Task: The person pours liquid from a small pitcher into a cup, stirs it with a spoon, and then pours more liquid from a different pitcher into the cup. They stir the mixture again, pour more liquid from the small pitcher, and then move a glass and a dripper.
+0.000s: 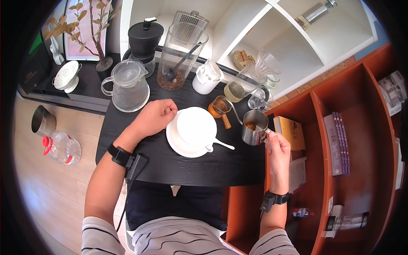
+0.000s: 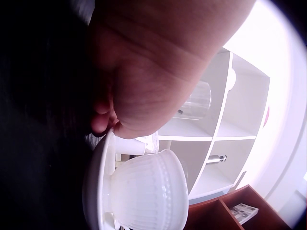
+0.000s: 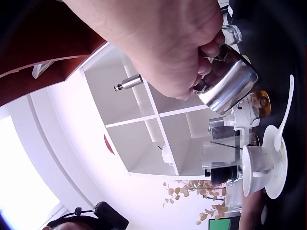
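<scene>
My left hand (image 1: pixel 157 117) pinches the rim of a white saucer (image 1: pixel 173 142) at its upper left, seen also in the left wrist view, where the saucer (image 2: pixel 98 187) meets the fingertips. On the saucer stands a white cup (image 1: pixel 196 125), with a white spoon (image 1: pixel 224 143) sticking out to the right. My right hand (image 1: pixel 278 148) grips the handle of a steel gooseneck pitcher (image 1: pixel 253 132), which holds some brownish liquid. In the right wrist view the pitcher (image 3: pixel 230 81) is above the cup (image 3: pixel 254 167) and saucer.
Behind the cup stand a small glass server (image 1: pixel 220 107) with a wooden handle, a white canister (image 1: pixel 207 77), a tall glass container (image 1: pixel 178 59) with beans, a glass jug (image 1: pixel 127 87) and a black grinder (image 1: pixel 145 38). A red-brown bookshelf (image 1: pixel 316 127) borders the table on the right.
</scene>
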`<move>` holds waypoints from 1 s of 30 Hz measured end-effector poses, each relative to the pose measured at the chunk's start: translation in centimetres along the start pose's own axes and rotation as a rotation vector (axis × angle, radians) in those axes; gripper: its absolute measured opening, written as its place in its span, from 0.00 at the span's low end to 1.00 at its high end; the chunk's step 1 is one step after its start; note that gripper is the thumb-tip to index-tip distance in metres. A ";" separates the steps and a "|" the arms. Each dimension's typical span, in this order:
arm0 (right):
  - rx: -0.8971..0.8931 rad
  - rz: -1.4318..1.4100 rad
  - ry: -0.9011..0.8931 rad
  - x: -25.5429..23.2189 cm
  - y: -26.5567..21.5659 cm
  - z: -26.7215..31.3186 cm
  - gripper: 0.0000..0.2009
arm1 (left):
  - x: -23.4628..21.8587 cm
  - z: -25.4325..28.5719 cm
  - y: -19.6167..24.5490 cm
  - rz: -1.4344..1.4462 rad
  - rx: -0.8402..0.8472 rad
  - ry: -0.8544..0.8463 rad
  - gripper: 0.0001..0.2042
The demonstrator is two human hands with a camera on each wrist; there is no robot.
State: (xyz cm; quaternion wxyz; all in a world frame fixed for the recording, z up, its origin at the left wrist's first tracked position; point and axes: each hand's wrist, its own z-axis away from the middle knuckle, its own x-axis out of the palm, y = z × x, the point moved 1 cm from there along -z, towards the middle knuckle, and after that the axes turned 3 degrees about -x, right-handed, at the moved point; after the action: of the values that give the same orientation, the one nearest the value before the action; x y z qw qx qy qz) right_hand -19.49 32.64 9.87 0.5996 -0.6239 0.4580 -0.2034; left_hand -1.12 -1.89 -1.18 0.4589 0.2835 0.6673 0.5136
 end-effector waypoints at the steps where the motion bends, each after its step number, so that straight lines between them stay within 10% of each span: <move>1: 0.002 -0.015 0.017 0.2 -0.1 0.2 0.19 | 0.0 0.0 0.0 -0.003 0.001 -0.002 0.08; 15: -0.005 -0.543 0.153 1.6 3.3 1.9 0.20 | 0.3 -0.2 -0.5 0.049 -0.026 -0.020 0.06; 30: 0.038 -0.252 0.153 0.1 9.5 1.8 0.22 | 0.2 -0.2 -0.2 0.052 -0.082 -0.061 0.06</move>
State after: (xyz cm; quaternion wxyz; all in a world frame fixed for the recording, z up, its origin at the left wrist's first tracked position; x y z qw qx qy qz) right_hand -21.09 34.85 0.62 0.5444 -0.6479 0.4163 -0.3327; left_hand -1.40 -1.89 -1.37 0.4767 0.2971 0.6238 0.5435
